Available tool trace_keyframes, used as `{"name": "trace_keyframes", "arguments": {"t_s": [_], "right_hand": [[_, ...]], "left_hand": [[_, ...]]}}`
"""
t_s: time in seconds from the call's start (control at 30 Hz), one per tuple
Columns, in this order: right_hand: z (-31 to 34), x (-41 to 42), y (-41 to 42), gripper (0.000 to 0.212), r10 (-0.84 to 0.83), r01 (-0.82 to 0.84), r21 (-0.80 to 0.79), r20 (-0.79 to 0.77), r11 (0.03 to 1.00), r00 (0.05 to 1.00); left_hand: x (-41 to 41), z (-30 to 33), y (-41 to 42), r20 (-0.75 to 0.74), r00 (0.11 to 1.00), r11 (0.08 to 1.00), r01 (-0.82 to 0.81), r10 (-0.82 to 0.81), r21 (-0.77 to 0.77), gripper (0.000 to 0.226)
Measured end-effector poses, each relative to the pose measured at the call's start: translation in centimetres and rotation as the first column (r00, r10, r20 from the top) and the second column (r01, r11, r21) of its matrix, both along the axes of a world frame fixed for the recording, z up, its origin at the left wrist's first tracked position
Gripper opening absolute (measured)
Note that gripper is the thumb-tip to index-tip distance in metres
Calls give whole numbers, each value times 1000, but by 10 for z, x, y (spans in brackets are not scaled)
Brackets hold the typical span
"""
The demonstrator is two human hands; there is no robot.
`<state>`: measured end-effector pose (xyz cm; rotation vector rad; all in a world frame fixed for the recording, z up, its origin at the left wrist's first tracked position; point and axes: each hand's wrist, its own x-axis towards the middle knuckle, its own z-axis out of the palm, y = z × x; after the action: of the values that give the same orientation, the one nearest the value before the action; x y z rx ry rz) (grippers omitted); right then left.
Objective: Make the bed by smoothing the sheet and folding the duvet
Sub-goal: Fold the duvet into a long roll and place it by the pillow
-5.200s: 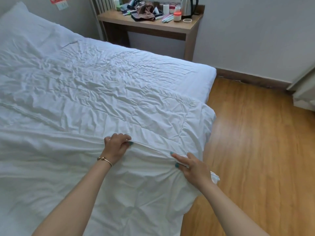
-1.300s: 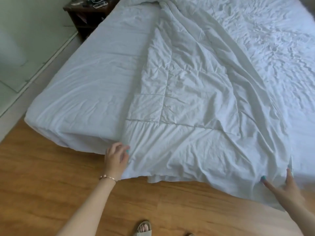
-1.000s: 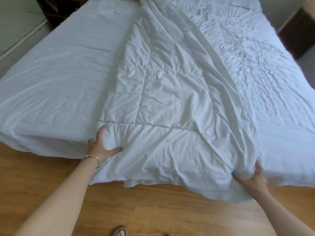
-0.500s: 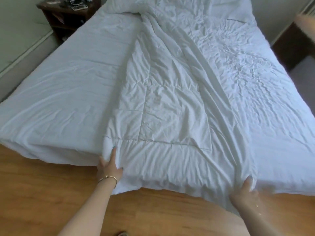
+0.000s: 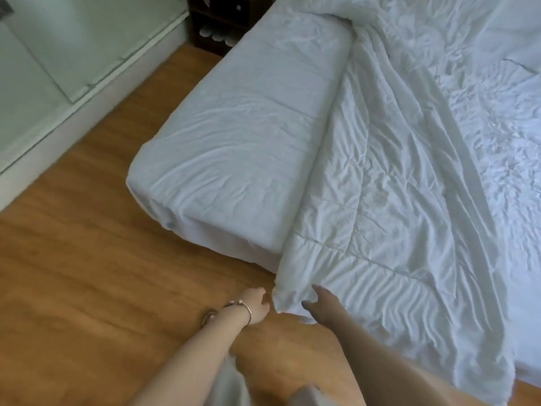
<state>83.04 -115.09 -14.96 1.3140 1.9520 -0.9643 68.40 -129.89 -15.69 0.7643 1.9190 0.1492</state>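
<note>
Both hands low at the foot of the bed, at the hanging near corner of the white duvet [image 5: 395, 218]. Right hand [image 5: 322, 306] on that corner: fingers hidden under the fabric, thumb lying on top, so apparently pinching the corner, though the fingers themselves not visible. Left hand [image 5: 257, 303] just beside the same corner, on its outer side, fingertips at the fabric edge; whether gripping or merely touching cannot be told, the fingers being turned away and partly hidden. Thin metal bracelet [image 5: 244, 310] round the left wrist.

From the gripped corner, duvet running up and away across the bed as a long, crumpled band, quilted stitching visible, its lower edge draped over the foot of the mattress and hanging toward the floor to the right of the right forearm. To the left of the grip and beyond it, bare fitted sheet [image 5: 243, 136], lightly wrinkled, wrapped over the mattress corner. More rumpled white bedding on the far side of the duvet band.

Wooden floor [image 5: 87, 259] beneath both hands and arms. Far beyond the grip, at the head of the bed, a dark nightstand [image 5: 222, 22] with pale objects on its lower shelf, too small to identify. Pale wall panel along the left.
</note>
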Motion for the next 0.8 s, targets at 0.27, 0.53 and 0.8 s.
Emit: {"name": "trace_keyframes", "arguments": {"t_s": [0.27, 0.53, 0.8], "right_hand": [[13, -224, -108, 63, 375, -370, -133, 18, 920, 927], [0, -423, -157, 55, 554, -549, -179, -26, 817, 832], [10, -655, -172, 51, 556, -549, -263, -53, 794, 830]], "left_hand": [[-165, 28, -107, -14, 960, 954, -281, 281, -106, 34], [-340, 24, -160, -40, 894, 877, -447, 447, -176, 48], [-539, 38, -184, -80, 859, 838, -511, 505, -195, 39]]}}
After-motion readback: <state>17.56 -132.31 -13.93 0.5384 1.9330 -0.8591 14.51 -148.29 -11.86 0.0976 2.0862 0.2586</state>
